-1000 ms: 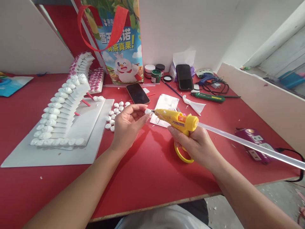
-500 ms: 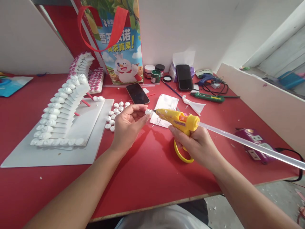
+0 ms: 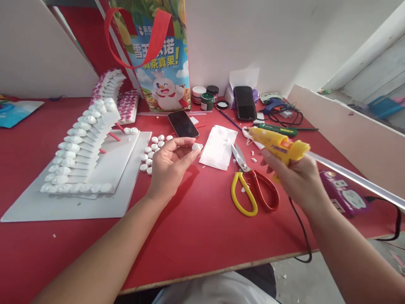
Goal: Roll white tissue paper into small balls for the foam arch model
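Observation:
My left hand (image 3: 172, 162) pinches a small white rosette (image 3: 197, 146) between thumb and fingertips, above the red table. Farther right, my right hand (image 3: 295, 177) is wrapped round the handle of a yellow hot glue gun (image 3: 275, 143), its nozzle pointing left and a clear glue stick (image 3: 354, 179) sticking out behind. More white rosettes (image 3: 154, 147) lie in rows just left of my left hand, which partly hides them. On a white board (image 3: 139, 169) at the left stands a curved stepped model (image 3: 95, 139), edged with white rosettes and propped by red sticks.
Scissors (image 3: 248, 169) with yellow and red handles lie between my hands, beside a folded white tissue (image 3: 218, 147). Behind are a phone (image 3: 183, 123), paint jars (image 3: 207, 101), a second phone (image 3: 244, 103) and a tall gift bag (image 3: 164, 76). A purple box (image 3: 341, 192) sits at the right.
My right hand has moved right with the glue gun, drawing the nozzle off the rosette and uncovering the scissors. My left hand stays nearly in place, still pinching the rosette.

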Demonstrator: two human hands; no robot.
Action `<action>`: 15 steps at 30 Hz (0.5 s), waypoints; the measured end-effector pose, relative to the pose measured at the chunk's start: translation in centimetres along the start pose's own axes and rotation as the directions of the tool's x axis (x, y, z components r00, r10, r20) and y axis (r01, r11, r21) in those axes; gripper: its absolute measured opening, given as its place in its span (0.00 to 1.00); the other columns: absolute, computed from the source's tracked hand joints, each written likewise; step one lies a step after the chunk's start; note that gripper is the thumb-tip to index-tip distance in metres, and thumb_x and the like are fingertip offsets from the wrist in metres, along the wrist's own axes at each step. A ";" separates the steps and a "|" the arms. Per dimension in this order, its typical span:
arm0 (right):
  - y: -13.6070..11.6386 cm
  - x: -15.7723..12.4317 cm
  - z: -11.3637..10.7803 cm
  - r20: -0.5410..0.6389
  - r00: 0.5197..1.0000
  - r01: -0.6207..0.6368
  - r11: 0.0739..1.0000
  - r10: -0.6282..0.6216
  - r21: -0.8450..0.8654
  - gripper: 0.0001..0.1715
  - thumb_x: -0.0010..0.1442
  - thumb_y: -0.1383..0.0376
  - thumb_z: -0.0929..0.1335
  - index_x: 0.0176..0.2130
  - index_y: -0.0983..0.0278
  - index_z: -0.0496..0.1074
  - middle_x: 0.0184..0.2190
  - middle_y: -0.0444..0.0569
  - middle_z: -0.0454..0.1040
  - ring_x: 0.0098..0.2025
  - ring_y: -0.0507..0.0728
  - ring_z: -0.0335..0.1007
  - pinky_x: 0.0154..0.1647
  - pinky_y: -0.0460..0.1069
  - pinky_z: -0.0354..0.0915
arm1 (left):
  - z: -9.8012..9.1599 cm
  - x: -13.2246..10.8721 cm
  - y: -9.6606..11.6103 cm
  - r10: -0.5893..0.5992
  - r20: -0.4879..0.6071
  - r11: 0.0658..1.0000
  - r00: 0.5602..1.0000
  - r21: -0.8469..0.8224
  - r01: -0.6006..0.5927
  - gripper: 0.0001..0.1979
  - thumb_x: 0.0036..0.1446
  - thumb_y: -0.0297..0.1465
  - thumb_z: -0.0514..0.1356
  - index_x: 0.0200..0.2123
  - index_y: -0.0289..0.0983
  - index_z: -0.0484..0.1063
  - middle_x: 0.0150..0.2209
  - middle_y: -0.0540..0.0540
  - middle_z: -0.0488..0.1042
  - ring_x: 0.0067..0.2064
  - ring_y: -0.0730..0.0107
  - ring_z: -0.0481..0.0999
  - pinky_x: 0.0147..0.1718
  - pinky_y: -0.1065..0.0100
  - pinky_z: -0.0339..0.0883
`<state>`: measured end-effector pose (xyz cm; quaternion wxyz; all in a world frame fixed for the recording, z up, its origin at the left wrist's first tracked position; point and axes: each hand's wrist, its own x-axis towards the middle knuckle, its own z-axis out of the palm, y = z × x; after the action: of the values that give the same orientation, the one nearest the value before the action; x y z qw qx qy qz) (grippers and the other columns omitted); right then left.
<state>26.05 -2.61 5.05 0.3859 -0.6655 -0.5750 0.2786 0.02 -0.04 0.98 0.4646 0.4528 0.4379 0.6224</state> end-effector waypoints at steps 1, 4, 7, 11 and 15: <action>0.4 0.7 -0.6 -0.081 0.996 -0.042 0.998 0.039 -0.040 0.21 0.61 0.53 0.73 0.28 0.65 0.70 0.23 0.47 0.66 0.26 0.52 0.60 0.25 0.49 0.56 | 0.0 0.0 0.0 -0.002 0.011 1.000 1.000 -0.008 0.002 0.15 0.51 0.34 0.75 0.41 0.37 0.80 0.37 0.47 0.81 0.38 0.67 0.82 0.46 0.61 0.77; 1.8 2.6 -1.9 -0.216 0.967 -0.172 0.971 0.134 -0.166 0.21 0.63 0.52 0.70 0.28 0.65 0.68 0.24 0.46 0.65 0.26 0.51 0.58 0.28 0.50 0.57 | 0.0 -0.2 0.0 -0.020 0.050 0.999 0.999 -0.035 0.022 0.15 0.52 0.34 0.74 0.42 0.37 0.81 0.37 0.48 0.80 0.38 0.67 0.83 0.45 0.61 0.78; 2.9 3.8 -2.4 -0.264 0.947 -0.258 0.920 0.181 -0.296 0.22 0.64 0.51 0.67 0.29 0.64 0.67 0.23 0.47 0.66 0.26 0.52 0.59 0.30 0.53 0.57 | 0.0 -0.2 -0.1 -0.046 0.067 0.997 0.997 -0.067 0.050 0.14 0.53 0.33 0.74 0.43 0.37 0.81 0.37 0.47 0.80 0.38 0.67 0.83 0.44 0.62 0.79; 3.3 4.2 -2.7 -0.265 0.943 -0.299 0.857 0.200 -0.418 0.22 0.63 0.51 0.68 0.26 0.60 0.62 0.22 0.49 0.65 0.25 0.53 0.55 0.32 0.55 0.55 | 0.0 -0.2 0.0 -0.058 0.066 0.994 0.996 -0.093 0.064 0.13 0.53 0.31 0.73 0.42 0.36 0.81 0.37 0.48 0.79 0.38 0.69 0.83 0.45 0.64 0.78; 3.0 4.1 -3.1 -0.230 0.951 -0.302 0.793 0.208 -0.529 0.19 0.65 0.52 0.66 0.28 0.59 0.60 0.25 0.51 0.65 0.26 0.54 0.55 0.33 0.56 0.54 | 0.0 -0.1 0.0 -0.063 0.065 0.994 0.996 -0.087 0.069 0.13 0.53 0.31 0.74 0.42 0.37 0.81 0.37 0.48 0.80 0.38 0.68 0.83 0.45 0.63 0.78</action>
<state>30.92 0.66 4.55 0.1786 -0.8405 -0.5028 0.0940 0.03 -0.18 0.93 0.5181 0.4361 0.4098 0.6111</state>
